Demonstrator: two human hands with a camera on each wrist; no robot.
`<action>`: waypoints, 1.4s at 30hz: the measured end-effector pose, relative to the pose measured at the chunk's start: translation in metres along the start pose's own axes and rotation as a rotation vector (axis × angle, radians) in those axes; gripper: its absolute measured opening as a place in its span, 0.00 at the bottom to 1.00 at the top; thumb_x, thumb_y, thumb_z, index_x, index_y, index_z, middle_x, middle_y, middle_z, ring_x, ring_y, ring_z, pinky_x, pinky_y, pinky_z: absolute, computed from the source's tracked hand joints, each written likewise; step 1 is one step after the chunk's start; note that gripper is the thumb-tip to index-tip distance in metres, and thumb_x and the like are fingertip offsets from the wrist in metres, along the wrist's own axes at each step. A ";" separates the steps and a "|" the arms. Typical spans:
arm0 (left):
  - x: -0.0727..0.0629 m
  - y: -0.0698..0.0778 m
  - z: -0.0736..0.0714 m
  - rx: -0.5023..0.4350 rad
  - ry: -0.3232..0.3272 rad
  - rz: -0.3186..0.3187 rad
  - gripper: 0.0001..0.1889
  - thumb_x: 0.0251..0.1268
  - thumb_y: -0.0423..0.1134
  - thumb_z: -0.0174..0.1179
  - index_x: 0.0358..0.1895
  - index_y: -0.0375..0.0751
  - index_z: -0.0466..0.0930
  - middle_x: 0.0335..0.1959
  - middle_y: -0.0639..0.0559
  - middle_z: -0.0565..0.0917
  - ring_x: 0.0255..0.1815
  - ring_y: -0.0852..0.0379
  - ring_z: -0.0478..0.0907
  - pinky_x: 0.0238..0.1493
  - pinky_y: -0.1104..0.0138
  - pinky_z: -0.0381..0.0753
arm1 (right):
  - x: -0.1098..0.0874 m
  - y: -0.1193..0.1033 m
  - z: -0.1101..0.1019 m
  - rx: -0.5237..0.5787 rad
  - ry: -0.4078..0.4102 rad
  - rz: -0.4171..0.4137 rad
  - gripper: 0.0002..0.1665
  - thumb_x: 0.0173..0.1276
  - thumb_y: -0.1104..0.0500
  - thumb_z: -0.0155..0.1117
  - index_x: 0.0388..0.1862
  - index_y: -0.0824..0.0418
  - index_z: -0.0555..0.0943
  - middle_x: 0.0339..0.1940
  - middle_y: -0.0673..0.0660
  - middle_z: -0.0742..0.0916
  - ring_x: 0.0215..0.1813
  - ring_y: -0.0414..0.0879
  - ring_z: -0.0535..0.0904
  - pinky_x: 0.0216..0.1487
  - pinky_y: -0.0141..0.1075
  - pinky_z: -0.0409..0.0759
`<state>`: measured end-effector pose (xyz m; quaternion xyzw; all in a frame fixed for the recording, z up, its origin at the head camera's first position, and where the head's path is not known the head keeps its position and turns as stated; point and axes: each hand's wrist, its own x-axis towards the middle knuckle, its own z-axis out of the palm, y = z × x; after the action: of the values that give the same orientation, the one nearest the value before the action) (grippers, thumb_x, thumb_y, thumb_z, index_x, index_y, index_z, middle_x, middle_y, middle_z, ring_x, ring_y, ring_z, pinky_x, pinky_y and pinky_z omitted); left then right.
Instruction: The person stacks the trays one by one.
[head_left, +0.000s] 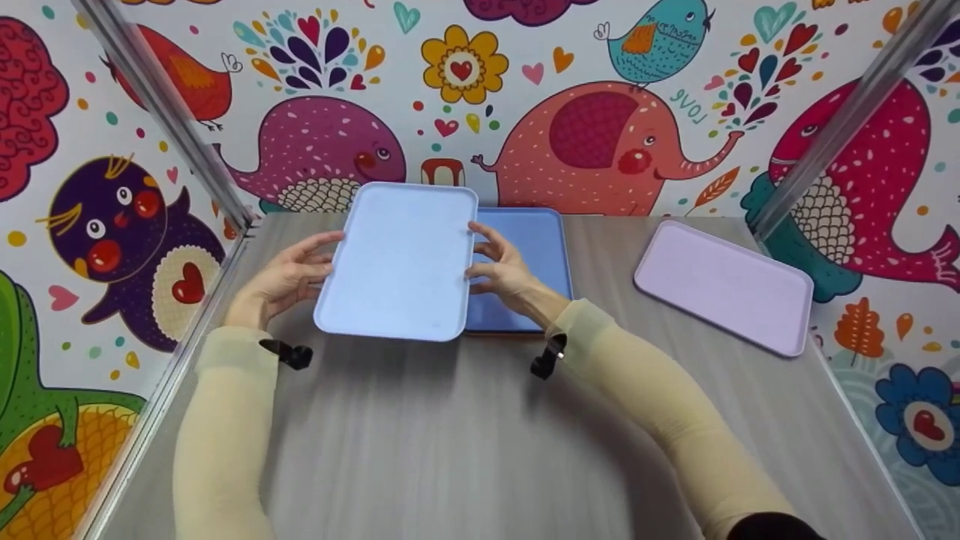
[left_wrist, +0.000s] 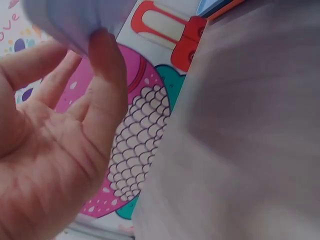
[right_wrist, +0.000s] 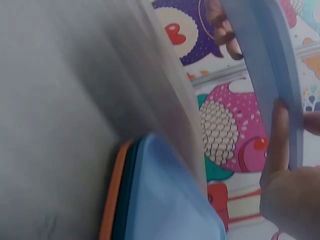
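A light blue rectangular tray [head_left: 397, 262] is held up above the table between both hands. My left hand [head_left: 289, 277] grips its left edge; in the left wrist view the fingers meet the tray's rim near a corner. At the opposite edge my right hand [head_left: 510, 274] holds the rim, its thumb and fingers on either side in the right wrist view. Behind and to the right, partly hidden by the held tray, lies a stack topped by a darker blue tray [head_left: 525, 225]. Below that, a dark green tray [right_wrist: 129, 192] and an orange tray [right_wrist: 114, 192] show at their edges.
A lilac tray [head_left: 724, 289] lies angled at the right of the grey table [head_left: 450, 435]. Metal posts [head_left: 165, 112] and printed cartoon walls [head_left: 450, 150] border the table at the back and sides.
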<state>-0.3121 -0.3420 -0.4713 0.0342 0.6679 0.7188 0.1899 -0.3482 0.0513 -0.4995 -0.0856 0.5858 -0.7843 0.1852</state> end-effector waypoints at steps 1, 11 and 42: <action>0.002 -0.001 0.003 0.007 0.000 -0.008 0.34 0.84 0.29 0.62 0.87 0.50 0.66 0.56 0.56 0.93 0.51 0.57 0.93 0.52 0.57 0.95 | 0.000 -0.001 -0.005 -0.008 -0.007 0.004 0.58 0.62 0.81 0.64 0.91 0.53 0.65 0.65 0.62 0.83 0.49 0.50 0.88 0.37 0.42 0.94; 0.024 -0.008 0.040 0.139 0.038 -0.071 0.39 0.80 0.26 0.63 0.89 0.46 0.62 0.68 0.45 0.81 0.58 0.54 0.87 0.53 0.56 0.95 | -0.003 -0.009 -0.046 -0.053 -0.026 0.020 0.57 0.64 0.80 0.61 0.92 0.54 0.63 0.68 0.61 0.82 0.55 0.49 0.84 0.42 0.43 0.92; 0.127 -0.051 0.168 0.418 0.165 0.041 0.38 0.66 0.19 0.58 0.82 0.34 0.72 0.67 0.31 0.77 0.54 0.45 0.83 0.50 0.44 0.96 | -0.022 -0.007 -0.175 -0.383 0.300 0.072 0.38 0.73 0.72 0.68 0.82 0.65 0.76 0.75 0.70 0.83 0.55 0.44 0.86 0.49 0.32 0.90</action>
<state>-0.3672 -0.1409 -0.5294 0.0272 0.8146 0.5690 0.1088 -0.3911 0.2170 -0.5434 0.0194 0.7476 -0.6556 0.1044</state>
